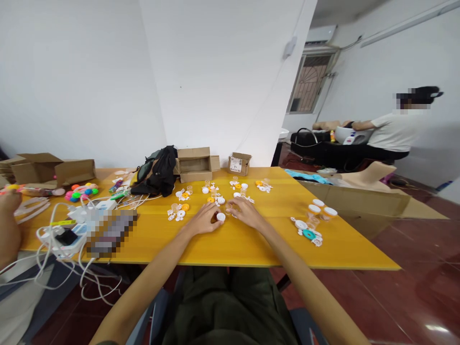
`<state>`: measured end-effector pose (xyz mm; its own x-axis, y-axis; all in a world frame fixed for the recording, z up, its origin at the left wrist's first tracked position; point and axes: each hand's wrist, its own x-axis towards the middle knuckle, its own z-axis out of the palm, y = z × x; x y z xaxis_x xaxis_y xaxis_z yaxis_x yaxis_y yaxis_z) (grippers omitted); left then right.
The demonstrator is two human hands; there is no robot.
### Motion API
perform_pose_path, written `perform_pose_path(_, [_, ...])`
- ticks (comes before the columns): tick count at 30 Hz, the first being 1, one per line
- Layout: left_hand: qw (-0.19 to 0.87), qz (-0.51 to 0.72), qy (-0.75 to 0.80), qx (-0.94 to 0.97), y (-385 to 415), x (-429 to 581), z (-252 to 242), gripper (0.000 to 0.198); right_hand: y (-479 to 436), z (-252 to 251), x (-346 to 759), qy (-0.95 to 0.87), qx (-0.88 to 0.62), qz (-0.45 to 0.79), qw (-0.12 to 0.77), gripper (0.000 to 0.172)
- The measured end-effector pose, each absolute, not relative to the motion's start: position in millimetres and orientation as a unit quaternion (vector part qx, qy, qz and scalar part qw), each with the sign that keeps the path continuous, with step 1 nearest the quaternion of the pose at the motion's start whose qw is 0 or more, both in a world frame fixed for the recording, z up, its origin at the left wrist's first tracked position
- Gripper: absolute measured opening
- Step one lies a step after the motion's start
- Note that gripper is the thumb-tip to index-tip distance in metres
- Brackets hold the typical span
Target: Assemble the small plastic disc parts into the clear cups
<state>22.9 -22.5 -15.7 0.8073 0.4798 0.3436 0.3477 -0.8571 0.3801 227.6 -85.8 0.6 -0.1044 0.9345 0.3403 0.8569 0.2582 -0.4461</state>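
My left hand [204, 220] lies low over the table, thumb and fingers curled round the edge of a small white round cap [220, 217]. Close by, my right hand [247, 212] has its fingertips closed on a small clear plastic cup [229, 207]. Just beyond the hands lie an orange disc [211, 200], a white disc [221, 201] and small white cut-out pieces. A further pile to the left has an orange disc [185, 207] and a clear cup [175, 208]. The fingers partly hide what they grip.
Several white-capped cups [314, 209] stand at the right, near a teal disc [309, 234]. Cardboard boxes [195, 165] and a black bag [158, 172] line the back. White cables and a power strip [74, 235] lie left, beside another person's arm [9, 230]. Another person sits far right.
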Motion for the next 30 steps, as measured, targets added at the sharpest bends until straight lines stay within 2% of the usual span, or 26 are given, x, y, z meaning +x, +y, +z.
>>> perform_pose_path(5, [0.153,0.223,0.224,0.936,-23,23,-16,0.008,-86,-7,243,-0.706,-0.628,0.048,0.324,0.022])
perform_pose_path(15, [0.133,0.230,0.213,0.940,-22,23,-16,0.005,-95,-22,266,-0.711,-0.645,0.059,0.275,0.020])
perform_pose_path(25, [0.142,0.220,0.221,0.940,-24,23,-15,0.008,-99,-12,250,-0.722,-0.647,0.054,0.241,0.022])
perform_pose_path(30, [0.147,0.224,0.213,0.940,-23,23,-14,0.009,-93,-14,243,-0.705,-0.653,0.058,0.269,0.015])
